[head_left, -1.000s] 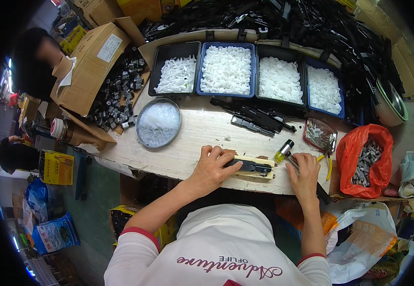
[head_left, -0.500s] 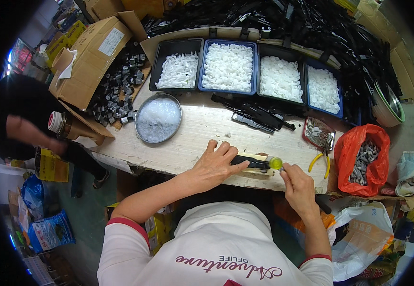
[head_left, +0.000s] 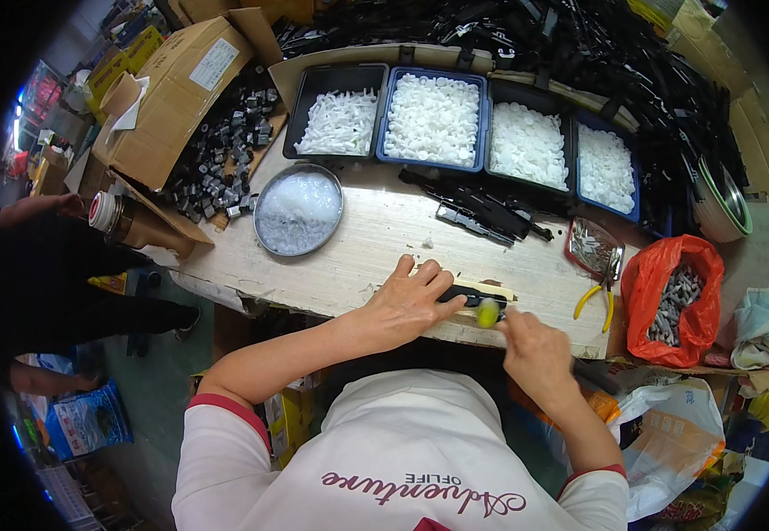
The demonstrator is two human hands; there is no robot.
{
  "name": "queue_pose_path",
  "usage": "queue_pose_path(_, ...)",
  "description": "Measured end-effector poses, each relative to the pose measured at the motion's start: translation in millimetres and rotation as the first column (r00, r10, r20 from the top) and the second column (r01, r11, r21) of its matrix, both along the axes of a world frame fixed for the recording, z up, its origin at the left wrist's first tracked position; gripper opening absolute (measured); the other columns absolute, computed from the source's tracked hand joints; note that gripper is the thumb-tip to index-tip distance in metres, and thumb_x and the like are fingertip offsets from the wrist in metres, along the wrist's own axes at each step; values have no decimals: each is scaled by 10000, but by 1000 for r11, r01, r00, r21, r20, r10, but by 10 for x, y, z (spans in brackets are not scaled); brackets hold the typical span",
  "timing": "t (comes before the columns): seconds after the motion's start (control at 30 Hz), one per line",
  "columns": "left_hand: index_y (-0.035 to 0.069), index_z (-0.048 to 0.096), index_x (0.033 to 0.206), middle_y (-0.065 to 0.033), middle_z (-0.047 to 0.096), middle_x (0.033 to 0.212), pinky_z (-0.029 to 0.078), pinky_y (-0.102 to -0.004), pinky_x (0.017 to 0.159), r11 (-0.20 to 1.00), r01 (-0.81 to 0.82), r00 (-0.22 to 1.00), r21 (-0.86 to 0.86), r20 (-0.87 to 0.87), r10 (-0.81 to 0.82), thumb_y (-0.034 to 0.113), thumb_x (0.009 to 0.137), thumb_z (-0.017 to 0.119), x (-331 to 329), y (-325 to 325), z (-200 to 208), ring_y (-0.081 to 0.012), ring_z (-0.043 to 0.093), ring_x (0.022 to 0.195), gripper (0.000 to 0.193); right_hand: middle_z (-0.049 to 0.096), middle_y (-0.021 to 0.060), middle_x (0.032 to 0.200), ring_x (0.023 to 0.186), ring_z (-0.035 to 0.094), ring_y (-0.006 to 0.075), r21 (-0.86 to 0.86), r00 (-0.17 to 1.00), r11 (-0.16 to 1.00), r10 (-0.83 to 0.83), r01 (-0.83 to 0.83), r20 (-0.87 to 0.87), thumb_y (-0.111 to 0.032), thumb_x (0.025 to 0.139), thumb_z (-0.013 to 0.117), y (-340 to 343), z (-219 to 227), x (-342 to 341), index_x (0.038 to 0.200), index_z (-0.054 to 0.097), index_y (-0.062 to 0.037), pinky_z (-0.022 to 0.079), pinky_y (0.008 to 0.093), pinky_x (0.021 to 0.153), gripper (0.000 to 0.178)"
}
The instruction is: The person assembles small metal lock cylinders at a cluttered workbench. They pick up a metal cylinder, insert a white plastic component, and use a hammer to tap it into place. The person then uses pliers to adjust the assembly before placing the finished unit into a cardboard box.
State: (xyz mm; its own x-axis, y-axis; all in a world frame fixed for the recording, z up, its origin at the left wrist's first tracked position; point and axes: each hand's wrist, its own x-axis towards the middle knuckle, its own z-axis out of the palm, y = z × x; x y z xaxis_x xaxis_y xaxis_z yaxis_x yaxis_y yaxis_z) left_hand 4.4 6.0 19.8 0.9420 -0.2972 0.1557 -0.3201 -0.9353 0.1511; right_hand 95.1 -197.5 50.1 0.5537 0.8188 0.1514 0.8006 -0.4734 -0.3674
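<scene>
- Pinning black part on block near bench edge with spread left hand.
- Gripping hammer in right hand, at part's right end.
- Flanked by dish left, pliers nearer right.

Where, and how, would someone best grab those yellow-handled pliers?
Probably by both yellow handles, coming from the near edge of the workbench: the pliers lie with their handles spread toward that edge, while the dark head points away.
</scene>
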Motion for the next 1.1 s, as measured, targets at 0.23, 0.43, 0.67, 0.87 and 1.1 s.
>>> queue_pose_path(0.23, 64, 520, 1114, -85, 506, 840, 395, -340, 719, 921, -191, 982, -338, -60, 182, -61, 594, 604, 100, 34, -79, -266, 448, 819, 541, 563, 114, 656, 509, 557, 318, -14, 998, 998, 57, -58, -33, -195, 828, 533, 73, 93, 92, 818, 521, -52, 417, 419, 451, 143)
queue_pose_path(0.43, 42, 460, 1176, -97, 533, 841, 402, -340, 709, 866, -282, 952, -413, -9, 306, -83, 592, 613, 13, -21, -77, -266, 455, 793, 616, 572, 126, 630, 502, 562, 319, -10, 998, 998, 66, -66, 3, -171, 836, 518, 375, 40, 59, 823, 527, -24, 425, 411, 447, 147)
queue_pose_path(0.67, 29, 366, 1263, -94, 540, 917, 359, -357, 756, 732, -340, 897, -590, 31, 442, -61, 618, 642, -103, -104, -222, -269, 450, 849, 707, 582, 146, 610, 503, 569, 322, -123, 997, 990, 69, -73, -30, -206, 856, 493, 603, 81, 112, 764, 502, -41, 443, 405, 448, 189)
queue_pose_path(0.87, 25, 317, 1286, -140, 478, 1095, 315, -392, 829, 671, -391, 808, -630, 114, 578, -40, 618, 659, -277, -139, -261, -290, 446, 952, 753, 579, 142, 595, 496, 569, 324, 52, 996, 996, 75, -72, -56, -234, 867, 475, 706, 183, 81, 776, 514, -47, 441, 419, 458, 211)
queue_pose_path(1.1, 29, 302, 1290, -145, 466, 1113, 299, -382, 901, 615, -431, 820, -660, -1, 573, -73, 613, 585, -405, -41, -227, -289, 429, 1013, 741, 561, 124, 590, 481, 559, 310, -54, 994, 994, 97, -99, -40, -208, 854, 506, 693, 30, 89, 794, 509, -46, 422, 411, 431, 173)
